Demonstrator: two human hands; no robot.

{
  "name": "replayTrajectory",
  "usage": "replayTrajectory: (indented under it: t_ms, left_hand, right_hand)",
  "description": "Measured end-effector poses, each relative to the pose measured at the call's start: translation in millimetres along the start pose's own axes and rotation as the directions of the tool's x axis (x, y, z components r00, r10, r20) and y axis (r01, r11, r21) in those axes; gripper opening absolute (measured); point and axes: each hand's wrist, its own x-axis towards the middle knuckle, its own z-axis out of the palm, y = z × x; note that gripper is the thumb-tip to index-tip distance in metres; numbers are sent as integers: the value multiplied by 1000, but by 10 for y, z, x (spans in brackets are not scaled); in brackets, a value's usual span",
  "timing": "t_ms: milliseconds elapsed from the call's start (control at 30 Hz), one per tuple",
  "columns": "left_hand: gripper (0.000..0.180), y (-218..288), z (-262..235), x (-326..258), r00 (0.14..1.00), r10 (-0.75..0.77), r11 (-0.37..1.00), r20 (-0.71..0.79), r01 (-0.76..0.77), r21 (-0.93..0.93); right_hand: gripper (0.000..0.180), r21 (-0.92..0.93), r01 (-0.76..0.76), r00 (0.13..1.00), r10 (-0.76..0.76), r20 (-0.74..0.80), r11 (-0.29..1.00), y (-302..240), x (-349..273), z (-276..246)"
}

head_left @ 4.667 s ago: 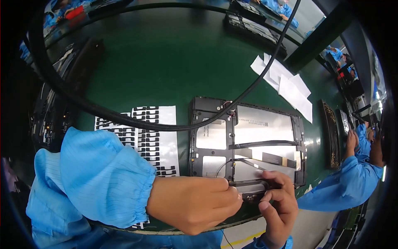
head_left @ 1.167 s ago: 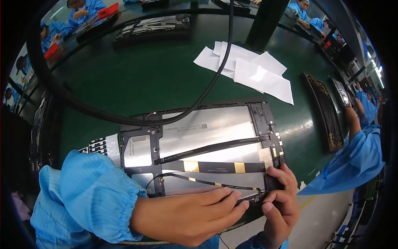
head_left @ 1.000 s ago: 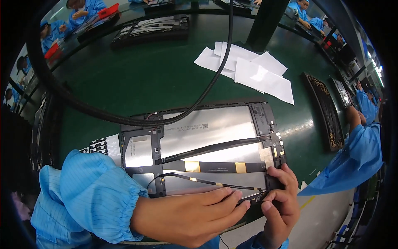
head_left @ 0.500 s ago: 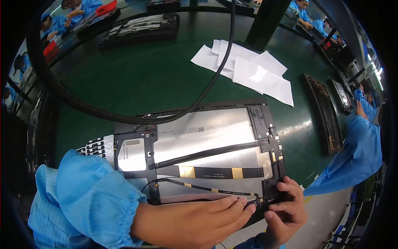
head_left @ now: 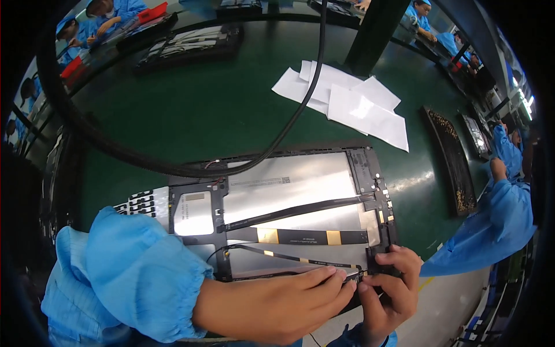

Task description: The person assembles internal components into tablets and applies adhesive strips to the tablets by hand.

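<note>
An opened tablet (head_left: 312, 191) lies on the green table before me, its silver battery plates showing. Black ribbon cables cross it, among them a wide flex cable (head_left: 300, 236) with gold patches and a narrower flex cable (head_left: 289, 259) running to the near right corner. My left hand (head_left: 277, 303) reaches across the near edge, its fingers pressed together and their tips at that corner, beside the narrow cable's end. My right hand (head_left: 393, 286) is curled round the same corner, thumb and forefinger nearly meeting. Whatever small part sits between the fingertips is hidden.
A black cable (head_left: 283, 136) loops down over the tablet's far edge. White papers (head_left: 364, 110) lie beyond, near a dark post (head_left: 376, 37). A sheet of black stickers (head_left: 144, 203) sits at the left, a long black tray (head_left: 451, 162) at the right. Co-workers in blue sit around.
My right thumb and forefinger have moved left, closer to my left fingertips. The tablet's left side appears slightly farther right; my left hand has shifted a little with it.
</note>
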Motion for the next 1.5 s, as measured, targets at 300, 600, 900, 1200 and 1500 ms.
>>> replayTrajectory:
  t_ms: [300, 600, 900, 1200, 1500]
  left_hand:
    - [35, -22, -59, -71, 998, -32, 996, 46, 36, -84]
    - [43, -697, -506, -603, 786, -613, 779, 78, 618, -108]
    - [73, -1206, -414, -532, 606, -624, 576, 493, 783, -234]
    - [56, -1096, -847, -653, 608, -695, 382, 383, 764, -519]
    - [53, -548, -2001, -1621, 374, -923, 254, 95, 774, -580]
  right_hand:
    - [16, 74, -148, 985, 153, -75, 986, -114, -186, 106]
    - [16, -95, -56, 978, 35, -206, 994, -432, -747, 267]
    - [58, -266, -37, 999, 36, -8, 963, -722, -688, 677]
    - [63, 126, -132, 983, 146, -110, 983, -816, -579, 793]
    - [66, 761, -27, 968, -172, 181, 649, -1071, 70, 965]
